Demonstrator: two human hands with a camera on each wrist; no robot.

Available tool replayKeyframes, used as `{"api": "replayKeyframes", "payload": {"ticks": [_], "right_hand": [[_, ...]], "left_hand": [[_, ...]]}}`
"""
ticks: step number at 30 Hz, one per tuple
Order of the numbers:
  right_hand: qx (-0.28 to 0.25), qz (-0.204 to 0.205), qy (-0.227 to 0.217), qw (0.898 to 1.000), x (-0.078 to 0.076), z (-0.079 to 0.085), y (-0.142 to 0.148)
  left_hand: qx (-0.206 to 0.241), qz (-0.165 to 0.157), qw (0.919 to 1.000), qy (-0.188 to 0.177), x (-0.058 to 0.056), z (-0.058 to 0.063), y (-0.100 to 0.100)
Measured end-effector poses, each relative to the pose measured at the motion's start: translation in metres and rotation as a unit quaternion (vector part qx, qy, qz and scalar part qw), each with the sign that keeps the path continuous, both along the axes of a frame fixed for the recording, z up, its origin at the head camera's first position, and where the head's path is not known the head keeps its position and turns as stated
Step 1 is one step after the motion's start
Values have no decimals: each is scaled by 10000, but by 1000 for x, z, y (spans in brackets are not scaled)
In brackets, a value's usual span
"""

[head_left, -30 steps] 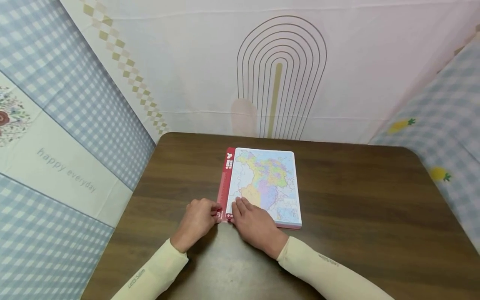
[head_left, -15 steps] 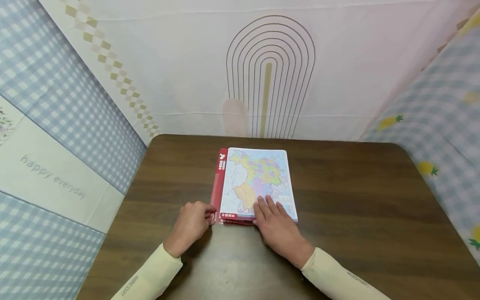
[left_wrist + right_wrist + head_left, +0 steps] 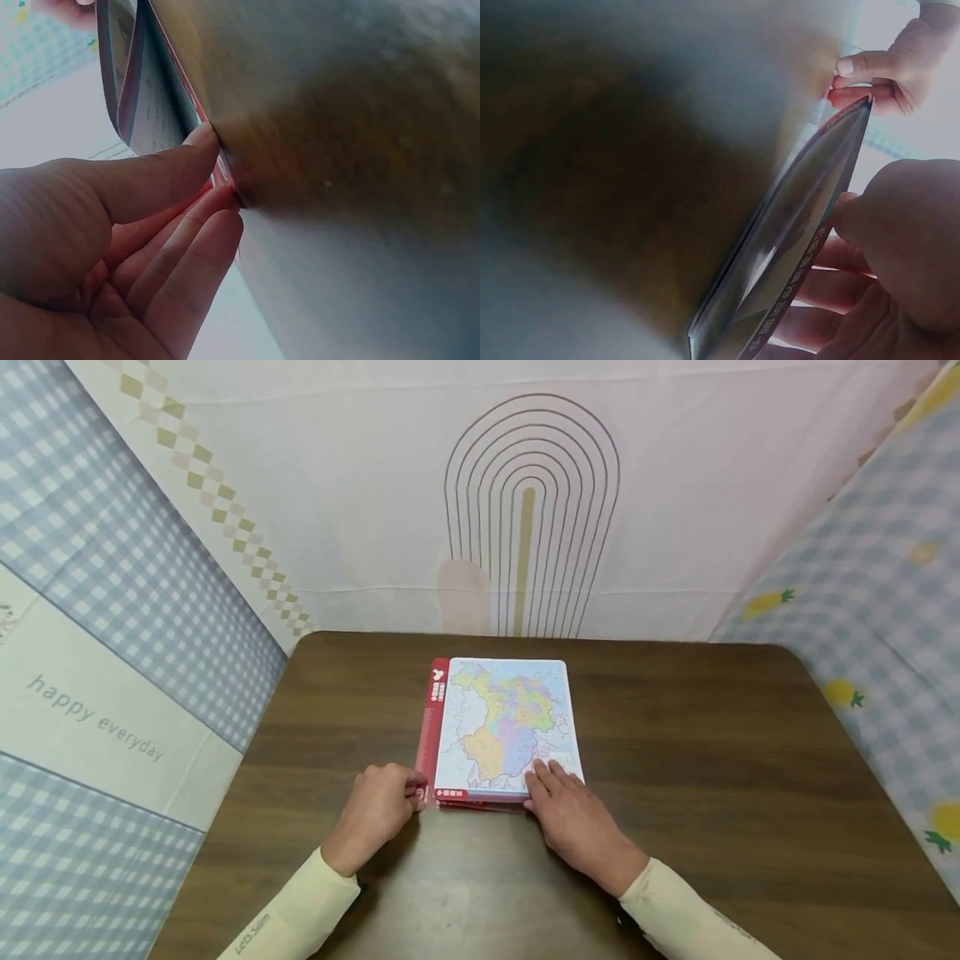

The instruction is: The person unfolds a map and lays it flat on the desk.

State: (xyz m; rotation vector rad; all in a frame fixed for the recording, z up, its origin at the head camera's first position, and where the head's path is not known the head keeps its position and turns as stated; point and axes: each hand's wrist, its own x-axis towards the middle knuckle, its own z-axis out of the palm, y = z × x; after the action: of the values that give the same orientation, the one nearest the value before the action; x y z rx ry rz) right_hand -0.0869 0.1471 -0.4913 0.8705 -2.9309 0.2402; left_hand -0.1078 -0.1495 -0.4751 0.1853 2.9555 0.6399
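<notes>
A map [image 3: 504, 727] with coloured regions lies on the brown table, its top face up and several layers showing at the lower edge. Along its left side runs a red strip [image 3: 431, 731] with ruler marks and a see-through corner. My left hand [image 3: 375, 814] pinches that strip's near corner between thumb and fingers; the left wrist view shows the thin edge between the fingertips. My right hand [image 3: 573, 818] rests with straight fingers on the map's lower right part, the thumb at its near edge. In the right wrist view the map's layers [image 3: 802, 202] gape apart beside the thumb.
The dark wooden table [image 3: 690, 752] reaches past the map on both sides. A white cloth [image 3: 360, 510] with printed arches hangs behind it. Blue checked cloths hang at the left [image 3: 150, 527] and the right [image 3: 862, 568].
My right hand has slid rightward along the map's lower edge, from its left corner to its right part. My left hand keeps its pinch on the red strip. The head view has shifted a little.
</notes>
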Motion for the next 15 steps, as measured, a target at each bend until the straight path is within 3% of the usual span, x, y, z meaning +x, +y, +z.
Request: {"api": "replayKeyframes", "payload": {"ticks": [5, 15], "right_hand": [[-495, 269, 361, 9978, -6, 10, 10], [-1464, 544, 416, 9869, -28, 42, 53]], "left_hand": [[-178, -91, 9997, 130, 0, -1, -4], [-444, -348, 9984, 30, -4, 3, -8]]}}
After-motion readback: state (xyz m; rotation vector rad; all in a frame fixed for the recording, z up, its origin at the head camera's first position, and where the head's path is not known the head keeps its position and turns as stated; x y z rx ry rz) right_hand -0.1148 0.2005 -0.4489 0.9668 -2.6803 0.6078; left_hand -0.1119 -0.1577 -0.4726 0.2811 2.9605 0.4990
